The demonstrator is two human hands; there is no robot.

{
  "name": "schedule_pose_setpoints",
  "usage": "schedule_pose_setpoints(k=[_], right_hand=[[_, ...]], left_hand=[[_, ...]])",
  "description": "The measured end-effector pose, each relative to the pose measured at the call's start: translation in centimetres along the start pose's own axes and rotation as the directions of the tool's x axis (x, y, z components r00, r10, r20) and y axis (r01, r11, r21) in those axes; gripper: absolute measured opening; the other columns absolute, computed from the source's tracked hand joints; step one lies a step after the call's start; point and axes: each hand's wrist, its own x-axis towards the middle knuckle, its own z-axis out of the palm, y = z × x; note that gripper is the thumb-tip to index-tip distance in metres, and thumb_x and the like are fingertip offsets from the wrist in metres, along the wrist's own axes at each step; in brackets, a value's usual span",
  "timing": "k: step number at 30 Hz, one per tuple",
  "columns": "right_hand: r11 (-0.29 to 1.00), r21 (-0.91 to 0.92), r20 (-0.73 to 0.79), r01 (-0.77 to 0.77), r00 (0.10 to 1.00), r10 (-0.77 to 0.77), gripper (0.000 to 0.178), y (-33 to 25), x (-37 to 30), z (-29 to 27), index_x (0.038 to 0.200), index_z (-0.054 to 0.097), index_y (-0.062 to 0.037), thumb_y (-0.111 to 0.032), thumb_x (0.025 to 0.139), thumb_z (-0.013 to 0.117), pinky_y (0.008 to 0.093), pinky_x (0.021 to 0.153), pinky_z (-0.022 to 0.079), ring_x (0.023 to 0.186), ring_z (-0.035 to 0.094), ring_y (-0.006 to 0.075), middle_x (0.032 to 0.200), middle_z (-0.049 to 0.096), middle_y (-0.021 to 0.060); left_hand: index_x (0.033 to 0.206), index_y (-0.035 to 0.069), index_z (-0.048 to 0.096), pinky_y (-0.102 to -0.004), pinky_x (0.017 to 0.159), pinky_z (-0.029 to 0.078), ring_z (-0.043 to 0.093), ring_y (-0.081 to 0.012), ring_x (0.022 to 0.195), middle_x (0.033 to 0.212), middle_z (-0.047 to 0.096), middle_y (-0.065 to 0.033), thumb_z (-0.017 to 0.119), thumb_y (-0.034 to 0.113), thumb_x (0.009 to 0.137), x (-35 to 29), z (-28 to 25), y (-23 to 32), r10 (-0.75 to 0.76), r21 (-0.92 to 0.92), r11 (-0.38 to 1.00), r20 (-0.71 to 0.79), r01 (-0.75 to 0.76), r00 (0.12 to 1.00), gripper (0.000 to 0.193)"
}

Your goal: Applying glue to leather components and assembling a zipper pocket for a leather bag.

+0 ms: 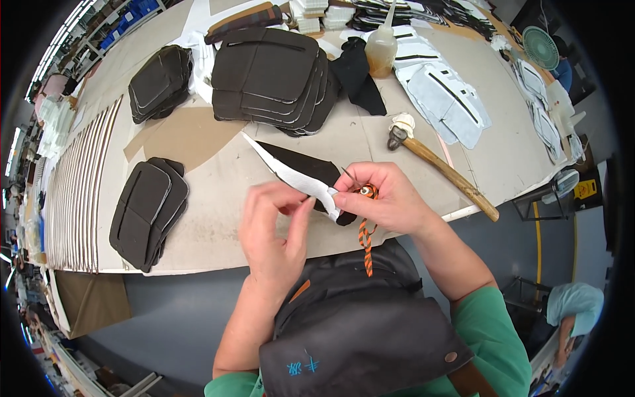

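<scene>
A black fabric piece (311, 161) with a white backing strip (297, 180) lies slantwise near the table's front edge. My right hand (387, 197) grips the piece's near end between thumb and fingers. Tucked into the same hand is a small metal tool (364, 190), partly hidden, perhaps snips; an orange-and-black striped cord (366, 248) dangles from it. My left hand (272, 221), slightly blurred, brings thumb and forefinger together at the white strip's edge. What that pinch holds is too small to make out.
Stacked dark panels (264, 73) stand at the back, with smaller stacks (157, 83) (147, 215) at left. A wooden-handled hammer (450, 171) lies right of my hands. Behind it are a glue bottle (381, 51) and pale grey panels (446, 99). A person (574, 311) bends at far right.
</scene>
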Motion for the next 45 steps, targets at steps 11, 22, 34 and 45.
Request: schedule_pose_setpoints(k=[11, 22, 34, 45], right_hand=[[0.99, -0.14, -0.025, 0.007, 1.0, -0.01, 0.012, 0.0, 1.0, 2.0, 0.088, 0.068, 0.0006, -0.011, 0.087, 0.07, 0.0257, 0.059, 0.048, 0.067, 0.06, 0.0069, 0.076, 0.07, 0.0045], [0.932, -0.355, -0.074, 0.074, 0.992, -0.107, 0.011, 0.3, 1.0, 2.6, 0.083, 0.065, -0.0025, -0.011, 0.079, 0.07, 0.0311, 0.055, 0.05, 0.058, 0.065, 0.019, 0.072, 0.069, 0.0094], [0.73, -0.612, 0.024, 0.304, 0.93, -0.367, 0.009, -0.2, 1.2, 2.2, 0.08, 0.066, -0.0037, -0.006, 0.073, 0.071, 0.0332, 0.055, 0.052, 0.063, 0.068, 0.0248, 0.073, 0.069, 0.009], [0.893, -0.428, -0.077, 0.143, 0.978, -0.193, 0.009, 0.3, 1.0, 2.6, 0.077, 0.064, -0.0032, -0.008, 0.076, 0.071, 0.0327, 0.052, 0.049, 0.056, 0.064, 0.0223, 0.066, 0.064, 0.0097]], left_hand=[[0.099, -0.004, 0.061, -0.0285, 0.077, 0.055, 0.066, -0.015, 0.087, 0.105, 0.065, -0.0115, 0.069, -0.001, 0.091, -1.2, -0.2, -0.5, -0.452, -0.391, 0.781, 0.182, 0.486, 0.873, 0.011], [0.09, -0.002, 0.063, -0.027, 0.067, 0.053, 0.065, -0.0129, 0.073, 0.086, 0.067, -0.0076, 0.067, -0.001, 0.087, -1.0, -0.1, -0.5, -0.519, -0.253, 0.798, 0.174, 0.547, 0.837, 0.005], [0.087, 0.0, 0.062, -0.0269, 0.061, 0.051, 0.063, -0.0133, 0.068, 0.085, 0.067, -0.0079, 0.069, -0.002, 0.081, -0.7, 0.5, -0.1, -0.407, -0.113, 0.895, 0.185, 0.431, 0.894, 0.009], [0.088, 0.0, 0.06, -0.0284, 0.062, 0.052, 0.063, -0.0153, 0.069, 0.086, 0.067, -0.0098, 0.068, -0.003, 0.081, -1.2, 0.6, -0.7, -0.364, -0.157, 0.907, 0.181, 0.392, 0.914, 0.01]])
